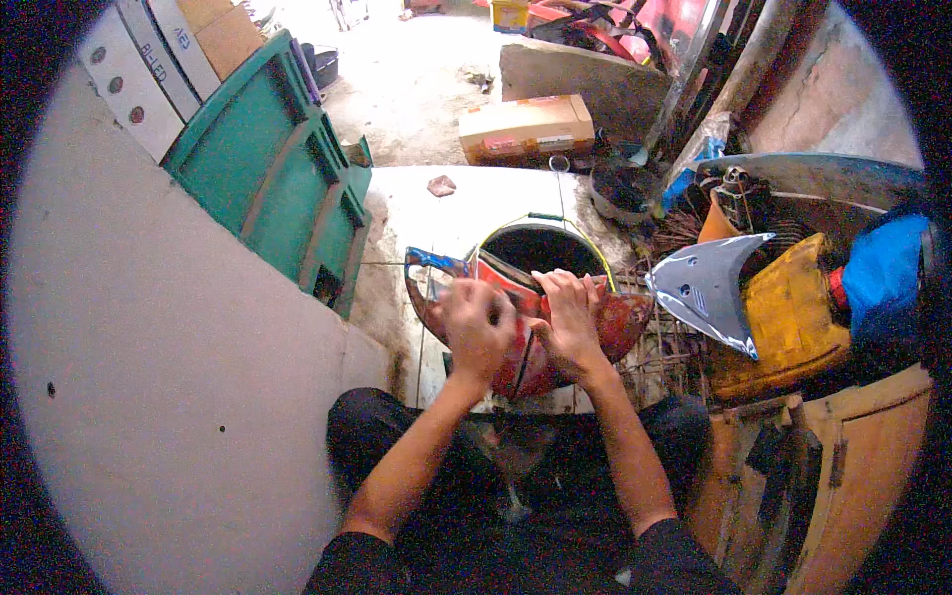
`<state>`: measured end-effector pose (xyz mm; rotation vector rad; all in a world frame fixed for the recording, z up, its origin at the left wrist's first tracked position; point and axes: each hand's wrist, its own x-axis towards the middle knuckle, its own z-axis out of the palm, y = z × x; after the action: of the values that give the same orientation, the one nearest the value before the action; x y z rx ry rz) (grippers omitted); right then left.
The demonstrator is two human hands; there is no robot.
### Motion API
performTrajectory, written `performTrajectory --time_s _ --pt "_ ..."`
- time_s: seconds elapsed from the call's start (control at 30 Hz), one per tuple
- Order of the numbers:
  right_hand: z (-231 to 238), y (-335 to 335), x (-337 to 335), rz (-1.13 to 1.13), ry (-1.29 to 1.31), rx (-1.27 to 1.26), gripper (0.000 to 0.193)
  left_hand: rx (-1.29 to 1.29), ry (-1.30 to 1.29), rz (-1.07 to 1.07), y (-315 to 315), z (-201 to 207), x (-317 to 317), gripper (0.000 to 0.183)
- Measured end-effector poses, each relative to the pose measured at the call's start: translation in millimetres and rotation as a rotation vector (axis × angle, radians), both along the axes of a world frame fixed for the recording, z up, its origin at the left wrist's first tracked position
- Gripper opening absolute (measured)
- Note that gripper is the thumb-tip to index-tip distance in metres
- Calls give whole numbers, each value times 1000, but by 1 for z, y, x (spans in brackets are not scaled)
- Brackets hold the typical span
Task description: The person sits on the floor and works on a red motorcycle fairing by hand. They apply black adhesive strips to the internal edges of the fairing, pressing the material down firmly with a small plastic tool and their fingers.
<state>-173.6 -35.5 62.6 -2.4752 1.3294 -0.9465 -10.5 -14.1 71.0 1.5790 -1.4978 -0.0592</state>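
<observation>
A red, curved plastic body panel (623, 327), like a motorcycle fairing, lies across in front of me with a blue patch at its left end. My right hand (570, 315) grips its upper middle, fingers over the top and thumb on the near face. My left hand (474, 325), smeared by motion, is curled over the panel's left part; what it holds, if anything, is hidden. Just behind the panel stands a black bucket (540, 245) with a yellow-green handle, partly covered by the panel.
White tiles (397, 213) lie under the work. On the left stand a pale wall (198, 367) and a green cabinet-like piece (273, 149). To the right are a grey panel (699, 290), a yellow jerrycan (793, 312) and a blue bag (891, 278). A cardboard box (526, 129) sits beyond.
</observation>
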Motion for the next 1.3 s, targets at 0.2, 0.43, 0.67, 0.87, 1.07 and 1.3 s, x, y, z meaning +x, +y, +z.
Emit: performTrajectory --time_s 0.2,0.43,0.67,0.87,1.07,1.3 --pt "-3 -1 -1 -4 17 -4 75 -81 -139 -22 -2 -1 -8 15" --pt "-3 -2 -1 0 7 2 75 -49 -68 -174 22 -11 -17 15" --pt "3 1 -1 -31 16 -9 82 26 10 192 -13 0 5 16" --pt "0 0 0 -10 1 -2 82 -107 -113 -221 34 -15 -31 18" --pt "4 0 -2 30 -71 43 84 -75 17 88 -4 -5 -4 12" --pt "2 -2 -2 25 -60 40 84 -152 -169 -158 25 -30 -24 10"
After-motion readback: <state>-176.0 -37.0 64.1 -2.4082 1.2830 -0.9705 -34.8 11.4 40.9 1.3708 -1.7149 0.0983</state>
